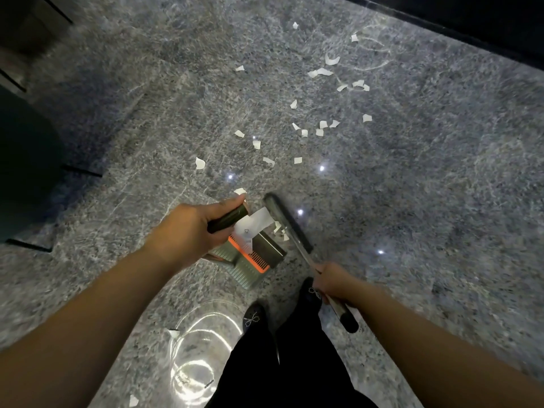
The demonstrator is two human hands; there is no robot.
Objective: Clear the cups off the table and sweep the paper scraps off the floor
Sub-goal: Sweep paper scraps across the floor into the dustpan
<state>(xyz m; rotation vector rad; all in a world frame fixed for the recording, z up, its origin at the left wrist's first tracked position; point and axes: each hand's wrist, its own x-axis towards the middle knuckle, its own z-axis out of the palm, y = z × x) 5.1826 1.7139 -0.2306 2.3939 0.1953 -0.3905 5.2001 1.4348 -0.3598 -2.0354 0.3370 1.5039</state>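
Grey speckled stone floor (pixel 412 201) fills nearly all I can see from the head camera, polished enough to throw back small bright light spots and a ring of glare near my feet. A dark band (pixel 471 22) runs along the far right edge, and dark furniture (pixel 26 160) with thin black legs closes off the left side. Between them the floor lies open, widest to the right.

White scraps (pixel 322 72) are scattered over the far middle and right of the floor, loosely, most well apart from one another. One scrap (pixel 240 190) lies just beyond my left knuckles, and two more (pixel 133 400) sit near the bottom left by the glare.

My left hand (pixel 191 228) has its fingers wrapped round the dark dustpan handle (pixel 228 219). The dustpan (pixel 250 254), grey with an orange comb strip, sits low over the floor just ahead of my shoes (pixel 254 318); I cannot tell whether it touches. A large white piece and some small scraps (pixel 253 225) lie in it.

My right hand (pixel 332 282) is clenched round the metal broom shaft (pixel 309 260), the black grip end sticking out behind it. The broom head (pixel 287 220) lies right against the pan's right side, blurred. I see no cups or table.
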